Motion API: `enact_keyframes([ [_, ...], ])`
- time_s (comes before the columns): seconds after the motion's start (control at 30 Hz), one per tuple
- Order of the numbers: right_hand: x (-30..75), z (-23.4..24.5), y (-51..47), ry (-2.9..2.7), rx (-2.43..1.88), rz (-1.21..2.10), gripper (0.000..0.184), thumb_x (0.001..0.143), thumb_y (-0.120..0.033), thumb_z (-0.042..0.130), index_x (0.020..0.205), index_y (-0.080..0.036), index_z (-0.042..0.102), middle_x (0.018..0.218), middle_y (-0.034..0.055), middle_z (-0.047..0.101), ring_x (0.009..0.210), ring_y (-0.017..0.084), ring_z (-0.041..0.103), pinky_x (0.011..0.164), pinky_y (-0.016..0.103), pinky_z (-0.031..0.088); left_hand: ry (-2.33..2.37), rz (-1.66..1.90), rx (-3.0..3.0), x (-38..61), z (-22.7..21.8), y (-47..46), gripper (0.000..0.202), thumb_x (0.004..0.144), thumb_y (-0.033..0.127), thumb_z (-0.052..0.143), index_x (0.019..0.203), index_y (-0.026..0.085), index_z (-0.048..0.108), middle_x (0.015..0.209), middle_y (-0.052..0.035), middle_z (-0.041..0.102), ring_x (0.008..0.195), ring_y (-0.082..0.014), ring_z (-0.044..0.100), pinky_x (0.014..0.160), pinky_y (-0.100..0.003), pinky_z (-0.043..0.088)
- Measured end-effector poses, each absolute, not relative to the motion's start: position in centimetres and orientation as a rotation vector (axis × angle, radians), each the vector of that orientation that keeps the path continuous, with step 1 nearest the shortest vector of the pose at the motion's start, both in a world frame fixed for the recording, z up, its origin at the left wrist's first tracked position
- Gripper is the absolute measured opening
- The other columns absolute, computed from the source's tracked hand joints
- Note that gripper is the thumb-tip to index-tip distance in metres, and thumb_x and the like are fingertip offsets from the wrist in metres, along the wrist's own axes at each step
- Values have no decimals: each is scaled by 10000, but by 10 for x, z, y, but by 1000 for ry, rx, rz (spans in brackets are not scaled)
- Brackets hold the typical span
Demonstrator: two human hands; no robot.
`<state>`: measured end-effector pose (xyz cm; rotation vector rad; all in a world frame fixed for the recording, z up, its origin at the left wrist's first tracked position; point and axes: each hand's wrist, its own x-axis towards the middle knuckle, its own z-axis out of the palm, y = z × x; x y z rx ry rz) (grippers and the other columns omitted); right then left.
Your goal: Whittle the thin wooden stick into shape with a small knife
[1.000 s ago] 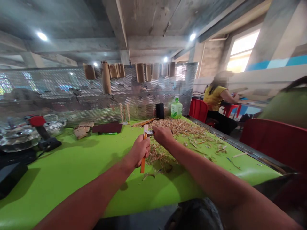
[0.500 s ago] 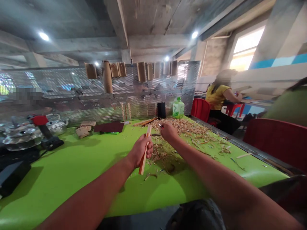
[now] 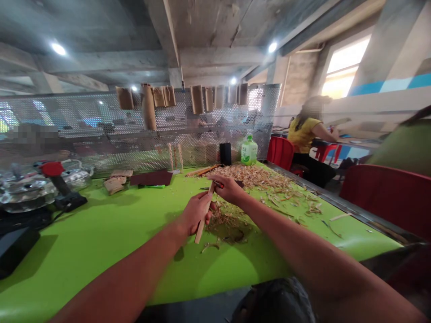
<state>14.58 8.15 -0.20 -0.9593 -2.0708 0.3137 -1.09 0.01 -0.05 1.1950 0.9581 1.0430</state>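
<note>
My left hand (image 3: 195,212) is closed around a pale wooden stick (image 3: 201,229), which slants up and away from me over the bench. At the stick's far end, my right hand (image 3: 229,189) is closed on a small carving knife (image 3: 218,184); a bit of its red and dark handle shows, and most of it is hidden by the fingers. The blade seems to lie against the wood, though it is too small to see clearly. Wood shavings (image 3: 224,216) lie beneath and beyond both hands.
A green-topped table (image 3: 117,242) carries a large heap of shavings (image 3: 259,176), a green bottle (image 3: 249,151), a dark box (image 3: 225,154) and a brown sheet (image 3: 151,178). Left stand glass pots (image 3: 30,193) and a red-topped device (image 3: 57,179). A person in yellow (image 3: 305,134) sits at right.
My right hand has come left and toward me, bringing the knife to the stick's upper end. The stick has turned in my left hand, so its reddish side no longer shows.
</note>
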Motion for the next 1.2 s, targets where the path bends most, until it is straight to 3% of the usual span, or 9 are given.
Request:
enact_keyframes([
  [0.2,154,-5,95,-1970,-1070,263,526,760,-108,454,1227,-198,679,1126,35,714,1006,177,646,913,270,464,798,829,1162,-11,3,-7,239,828,317,585,1001,217,455,690,54,542,351,-37,398,315,-149,312],
  [0.33,156,4,91,-1841,-1347,135,494,849,-221,487,1328,-221,606,1140,53,711,979,202,648,866,281,469,811,1007,1144,-12,7,-5,201,812,274,579,943,217,438,701,76,475,354,-12,320,308,-138,261],
  [0.6,140,10,61,-2200,-1534,-156,305,912,-289,427,1034,-246,703,902,66,744,814,201,666,684,248,406,820,1171,1126,-13,5,0,269,779,276,645,969,214,464,671,86,416,387,-21,351,344,-146,292],
  [0.77,132,12,49,-2308,-1564,-197,327,922,-275,409,1117,-242,669,943,79,738,826,192,656,698,251,394,784,1175,1107,-10,6,-2,310,739,237,654,990,217,474,658,89,395,408,-27,370,356,-141,297],
  [1.0,133,12,52,-2288,-1560,-261,325,942,-276,379,1098,-248,662,942,79,735,829,198,654,708,261,390,802,1147,1070,-7,11,-9,235,717,178,565,894,227,419,689,84,409,368,-9,303,311,-132,198],
  [1.2,148,15,69,-2103,-1722,-263,355,946,-256,372,1115,-233,683,1000,90,724,910,204,648,744,261,399,762,1036,1089,-1,13,-19,403,768,189,547,1162,222,474,690,78,395,386,-15,287,319,-135,198],
])
